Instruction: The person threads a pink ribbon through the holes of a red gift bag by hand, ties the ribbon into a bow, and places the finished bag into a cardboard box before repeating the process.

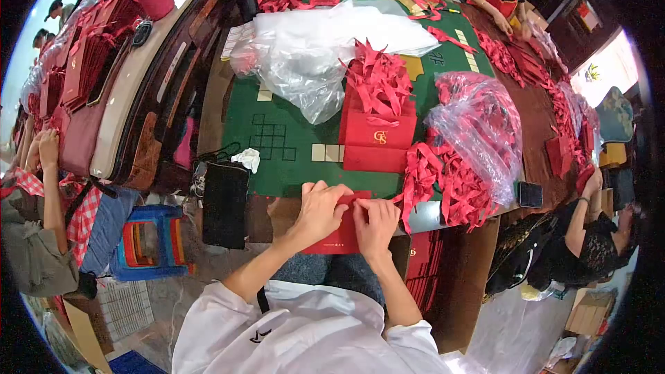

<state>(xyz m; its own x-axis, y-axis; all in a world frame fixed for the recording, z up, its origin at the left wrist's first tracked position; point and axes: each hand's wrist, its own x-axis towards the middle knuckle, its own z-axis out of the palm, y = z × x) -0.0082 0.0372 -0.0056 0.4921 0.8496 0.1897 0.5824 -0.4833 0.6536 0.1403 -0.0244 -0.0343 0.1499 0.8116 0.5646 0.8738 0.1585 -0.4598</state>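
Note:
A red paper bag with small gold print is in front of my body, at the near edge of the green table mat. My left hand pinches it near its upper left edge. On its upper right side, my right hand grips it with bent fingers; what lies under the fingertips is hidden. Just beyond my hands are stacked red paper bags with a gold logo. A heap of red ribbons covers their upper part.
More red ribbons fill a clear plastic bag at the right. Clear plastic sheets lie at the back. A black phone sits near the right edge. Below stands a cardboard box holding red bags. Other people work on both sides.

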